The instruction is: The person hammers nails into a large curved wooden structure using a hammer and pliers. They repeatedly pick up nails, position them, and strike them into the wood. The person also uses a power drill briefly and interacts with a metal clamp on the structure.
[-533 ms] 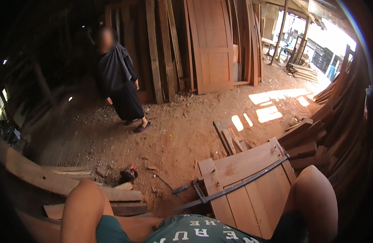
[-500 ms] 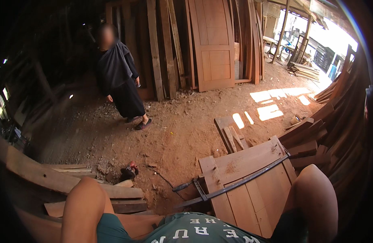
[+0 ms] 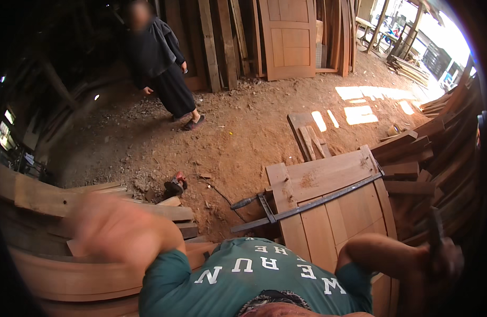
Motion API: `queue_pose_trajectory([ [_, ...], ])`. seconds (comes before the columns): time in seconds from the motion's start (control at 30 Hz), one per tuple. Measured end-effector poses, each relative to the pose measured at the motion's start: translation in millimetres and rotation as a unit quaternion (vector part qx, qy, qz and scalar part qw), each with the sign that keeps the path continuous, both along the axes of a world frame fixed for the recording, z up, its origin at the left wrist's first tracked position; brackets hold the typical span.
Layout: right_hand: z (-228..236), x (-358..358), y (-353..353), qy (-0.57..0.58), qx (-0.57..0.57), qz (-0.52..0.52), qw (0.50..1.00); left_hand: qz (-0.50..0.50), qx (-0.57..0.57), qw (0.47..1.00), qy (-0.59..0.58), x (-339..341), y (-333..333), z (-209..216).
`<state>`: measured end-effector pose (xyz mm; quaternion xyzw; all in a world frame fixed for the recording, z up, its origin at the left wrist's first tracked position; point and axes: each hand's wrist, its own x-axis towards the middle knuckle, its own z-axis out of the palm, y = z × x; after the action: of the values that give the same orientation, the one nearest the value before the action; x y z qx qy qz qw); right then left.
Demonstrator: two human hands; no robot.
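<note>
1. The right hand (image 3: 445, 260), at the lower right edge, is closed around a dark slim tool handle (image 3: 435, 227); blur hides what kind of tool it is.
2. The left hand is not seen; only a blurred bare left arm (image 3: 114, 230) shows.
3. Just left of the right hand lies a wooden door panel (image 3: 333, 198) of reddish-brown boards, flat on the dirt floor (image 3: 243, 132).
4. A long metal bar clamp (image 3: 307, 203) crosses the panel slantwise.
5. Far off, a person in dark clothes (image 3: 161, 68) stands by leaning planks (image 3: 222, 42).
</note>
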<state>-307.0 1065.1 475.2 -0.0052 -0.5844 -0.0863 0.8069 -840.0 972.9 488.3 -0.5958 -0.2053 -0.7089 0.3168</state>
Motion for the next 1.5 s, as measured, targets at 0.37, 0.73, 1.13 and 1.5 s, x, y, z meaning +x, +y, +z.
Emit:
queue_pose_trajectory([
  [0.37,-250,19,14,0.255,-0.614,-0.160,0.729,-0.159,-0.739,0.610,-0.239,72,97,-353],
  [0.73,-318,20,-26,0.179,-0.666,-0.300,0.659,-0.144,-0.763,0.629,-0.047,103,132,-368],
  [1.13,-282,-58,-57,0.027,-0.830,0.029,0.557,-0.573,-0.800,0.159,0.081,204,118,-293],
  [1.5,-287,-35,-119,-0.125,-0.805,0.150,0.561,-0.534,-0.786,0.205,0.235,282,57,-253],
])
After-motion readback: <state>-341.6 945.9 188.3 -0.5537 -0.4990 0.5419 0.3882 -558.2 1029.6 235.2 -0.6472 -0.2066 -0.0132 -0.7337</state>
